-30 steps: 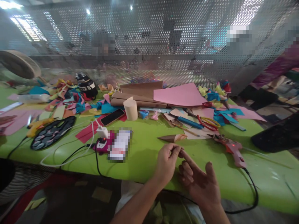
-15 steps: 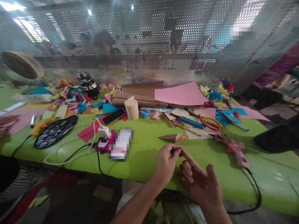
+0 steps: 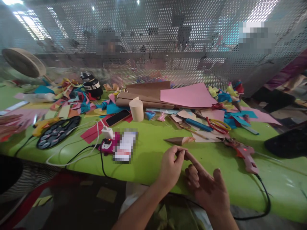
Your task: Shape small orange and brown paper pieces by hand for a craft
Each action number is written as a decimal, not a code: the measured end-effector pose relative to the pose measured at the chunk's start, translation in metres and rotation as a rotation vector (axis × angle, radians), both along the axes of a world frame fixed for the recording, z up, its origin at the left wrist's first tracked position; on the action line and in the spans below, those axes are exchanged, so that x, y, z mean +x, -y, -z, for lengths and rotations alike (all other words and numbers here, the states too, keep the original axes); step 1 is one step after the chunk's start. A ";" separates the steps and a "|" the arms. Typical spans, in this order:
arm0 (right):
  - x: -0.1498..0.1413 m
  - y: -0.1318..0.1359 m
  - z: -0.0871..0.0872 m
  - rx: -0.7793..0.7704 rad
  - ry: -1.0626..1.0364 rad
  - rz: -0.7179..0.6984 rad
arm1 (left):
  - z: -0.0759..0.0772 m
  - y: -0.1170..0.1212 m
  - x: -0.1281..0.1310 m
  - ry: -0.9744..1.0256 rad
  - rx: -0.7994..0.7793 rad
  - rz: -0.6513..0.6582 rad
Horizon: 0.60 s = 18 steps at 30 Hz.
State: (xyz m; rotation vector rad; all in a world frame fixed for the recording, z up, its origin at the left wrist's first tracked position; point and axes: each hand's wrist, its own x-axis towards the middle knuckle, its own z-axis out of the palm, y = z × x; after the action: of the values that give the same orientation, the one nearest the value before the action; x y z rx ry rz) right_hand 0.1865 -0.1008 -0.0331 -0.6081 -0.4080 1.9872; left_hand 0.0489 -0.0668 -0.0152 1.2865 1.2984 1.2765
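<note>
Two bare hands meeting over a green worktop (image 3: 148, 156), close to its near edge. The left hand (image 3: 170, 166) has thumb and fingers pinched together on the tip of the right forefinger (image 3: 198, 164); from where I stand, I cannot tell whether anything small lies between them. The right hand (image 3: 209, 191) is turned palm up, forefinger extended, thumb held well apart, the remaining fingers curled inward.

Just beyond the left hand, a brown paper cone (image 3: 174, 140) lies on its side, its point to the left and its paler, wrapped end to the right. Right of the hands rests a pink glue gun (image 3: 244, 153) with a red light showing, its black cord (image 3: 268, 198) running over the edge. Behind the cone are a pencil (image 3: 195, 132), a blue tool (image 3: 199, 124) and scissors (image 3: 218, 125) with red and yellow handles. Farther left, a cream roll (image 3: 136, 111) stands upright beside a dark phone (image 3: 117, 118); nearer, a lit phone (image 3: 125, 147) adjoins a magenta power strip (image 3: 106, 147).
</note>
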 end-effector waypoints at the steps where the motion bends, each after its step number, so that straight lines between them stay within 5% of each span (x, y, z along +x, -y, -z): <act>1: 0.000 0.000 0.000 0.002 0.007 -0.001 | 0.000 0.000 0.001 0.064 -0.021 0.006; 8: 0.000 0.000 0.000 -0.001 0.005 0.019 | -0.002 0.000 0.000 0.243 -0.067 0.017; 18: 0.002 0.000 -0.005 -0.016 0.003 -0.012 | -0.001 0.003 -0.003 -0.013 0.000 0.060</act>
State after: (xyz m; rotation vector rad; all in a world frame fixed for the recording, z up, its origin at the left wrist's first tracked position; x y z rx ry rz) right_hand 0.1882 -0.1005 -0.0279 -0.6205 -0.3987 2.0034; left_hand 0.0463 -0.0697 -0.0142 1.3263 1.2599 1.2287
